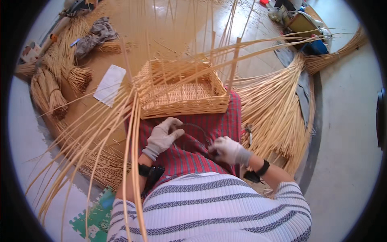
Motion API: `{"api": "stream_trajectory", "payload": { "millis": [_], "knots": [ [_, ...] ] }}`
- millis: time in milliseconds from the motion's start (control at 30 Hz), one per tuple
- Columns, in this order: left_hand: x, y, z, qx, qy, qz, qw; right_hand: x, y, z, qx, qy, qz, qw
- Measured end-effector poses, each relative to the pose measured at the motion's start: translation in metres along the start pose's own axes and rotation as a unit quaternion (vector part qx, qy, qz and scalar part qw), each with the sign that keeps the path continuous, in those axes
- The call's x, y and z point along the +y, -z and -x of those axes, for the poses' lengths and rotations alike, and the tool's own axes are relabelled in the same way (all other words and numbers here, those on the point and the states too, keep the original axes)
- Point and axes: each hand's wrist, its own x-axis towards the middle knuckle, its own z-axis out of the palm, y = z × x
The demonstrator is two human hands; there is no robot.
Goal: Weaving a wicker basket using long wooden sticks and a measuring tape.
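In front of me a half-woven wicker basket (187, 105) rests on a red striped cloth (189, 159) over my lap, long loose willow rods fanning from its left corner. My left hand (162, 136), in a pale work glove, is just below the basket's front wall with its fingers curled. My right hand (227, 150), gloved too, is closed in a pinch farther right and slightly blurred. A thin dark wire (195, 126) bows in an arc between the two hands. Its ends are hidden by the fingers.
A broad fan of willow rods (274, 109) lies at the right. Bundles of rods (50, 90), a grey crumpled cloth (96, 36) and a white sheet (110, 85) lie at the left. A blue container (316, 47) is at the far right. Upright stakes (234, 60) rise from the basket.
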Motion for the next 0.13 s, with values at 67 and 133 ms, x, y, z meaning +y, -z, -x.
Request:
{"api": "stream_trajectory", "payload": {
  "millis": [67,133],
  "knots": [
    [0.004,-0.030,-0.003,-0.103,-0.007,0.172,0.980,0.008,0.026,-0.008,0.082,-0.086,-0.339,0.933],
    [0.003,-0.045,-0.004,-0.203,0.047,0.279,0.937,0.006,0.035,-0.019,0.116,-0.119,-0.519,0.839]
  ]
}}
